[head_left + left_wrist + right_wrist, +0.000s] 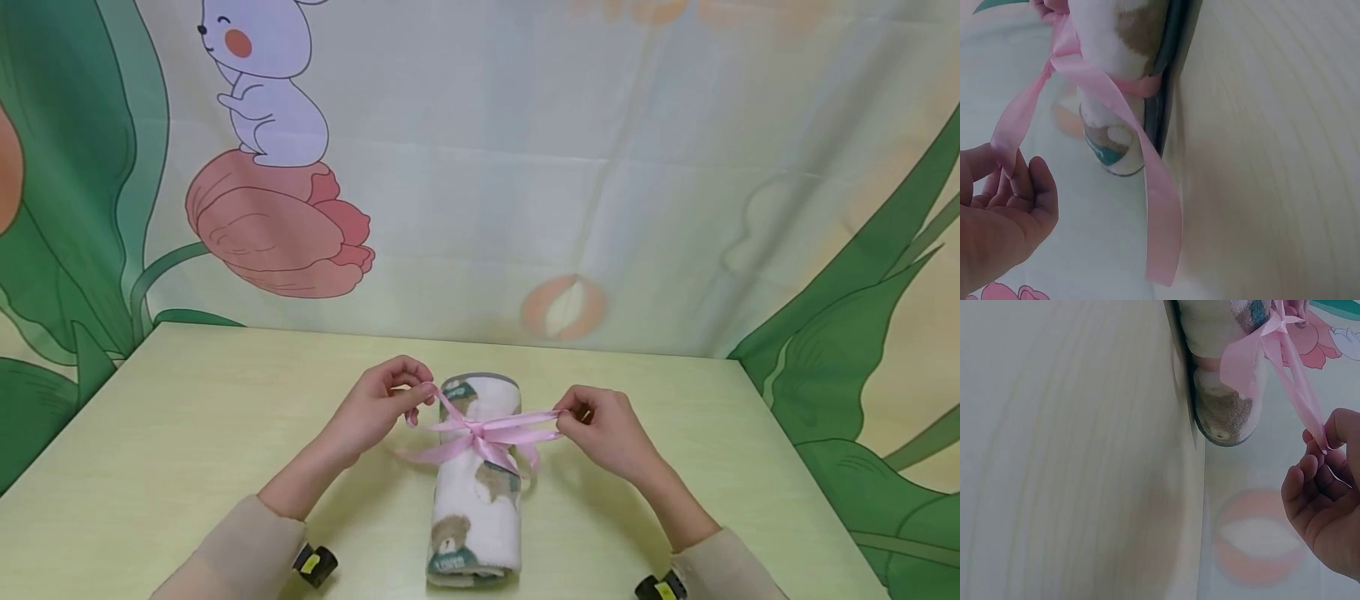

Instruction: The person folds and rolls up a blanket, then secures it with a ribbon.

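Observation:
A rolled white towel (480, 512) with brown bears and green patches lies lengthwise on the table. Round its middle runs a pink ribbon (474, 431), knotted on top into a bow. My left hand (382, 404) pinches one loop of the bow between thumb and forefinger, to the left of the roll. On the other side, my right hand (606, 427) pinches the opposite loop, and the ribbon stretches between both hands. In the left wrist view a loose ribbon tail (1163, 231) hangs down beside the towel. Another tail (1239, 365) shows in the right wrist view.
The pale wooden table (225, 400) carries the roll near its front. Behind it hangs a printed cloth (465, 208) with a rabbit, a tulip and green leaves. A small black device (315, 565) is strapped at each wrist.

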Action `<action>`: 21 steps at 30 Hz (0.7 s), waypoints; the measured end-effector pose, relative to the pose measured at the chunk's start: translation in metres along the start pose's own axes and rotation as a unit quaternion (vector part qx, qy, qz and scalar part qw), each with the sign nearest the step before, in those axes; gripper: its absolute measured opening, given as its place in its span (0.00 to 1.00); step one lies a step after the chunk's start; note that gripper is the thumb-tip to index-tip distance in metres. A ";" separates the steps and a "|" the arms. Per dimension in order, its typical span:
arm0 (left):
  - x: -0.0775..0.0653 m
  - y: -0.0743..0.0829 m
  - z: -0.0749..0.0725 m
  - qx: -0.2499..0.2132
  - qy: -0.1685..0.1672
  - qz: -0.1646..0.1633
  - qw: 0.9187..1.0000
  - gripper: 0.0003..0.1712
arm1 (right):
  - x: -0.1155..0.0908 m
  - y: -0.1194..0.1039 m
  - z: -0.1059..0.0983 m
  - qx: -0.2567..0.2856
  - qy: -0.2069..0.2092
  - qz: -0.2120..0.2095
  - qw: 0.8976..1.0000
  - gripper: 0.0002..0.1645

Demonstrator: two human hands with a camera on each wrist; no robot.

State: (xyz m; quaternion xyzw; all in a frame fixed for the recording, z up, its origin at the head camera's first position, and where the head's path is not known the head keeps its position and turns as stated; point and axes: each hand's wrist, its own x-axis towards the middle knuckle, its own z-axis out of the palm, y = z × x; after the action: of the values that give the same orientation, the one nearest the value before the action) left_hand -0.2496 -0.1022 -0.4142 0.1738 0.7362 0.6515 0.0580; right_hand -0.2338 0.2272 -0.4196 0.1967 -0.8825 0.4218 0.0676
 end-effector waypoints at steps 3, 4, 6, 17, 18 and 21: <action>-0.001 -0.001 -0.003 0.042 0.003 0.008 0.999 0.06 | 0.000 0.001 -0.002 -0.006 -0.001 0.003 1.000 0.10; -0.001 -0.001 -0.005 0.055 0.005 0.009 0.998 0.05 | 0.000 0.001 -0.003 -0.009 0.000 0.004 1.000 0.10; -0.001 -0.002 -0.007 0.076 0.008 0.006 0.997 0.05 | 0.000 0.002 -0.005 -0.014 -0.002 0.004 1.000 0.09; -0.006 -0.007 -0.020 0.166 -0.014 -0.010 0.986 0.03 | -0.003 0.013 -0.012 -0.043 -0.008 0.003 0.999 0.06; -0.006 -0.008 -0.021 0.172 -0.018 -0.012 0.985 0.03 | -0.004 0.014 -0.012 -0.044 -0.008 0.002 0.999 0.06; -0.007 -0.010 -0.024 0.184 -0.027 -0.015 0.982 0.02 | -0.005 0.017 -0.012 -0.047 -0.014 0.006 0.999 0.05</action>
State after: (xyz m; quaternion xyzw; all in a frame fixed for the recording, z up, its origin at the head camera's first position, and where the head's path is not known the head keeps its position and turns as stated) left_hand -0.2519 -0.1282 -0.4212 0.1881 0.8441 0.4992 0.0545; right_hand -0.2365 0.2481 -0.4255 0.1939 -0.9032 0.3779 0.0620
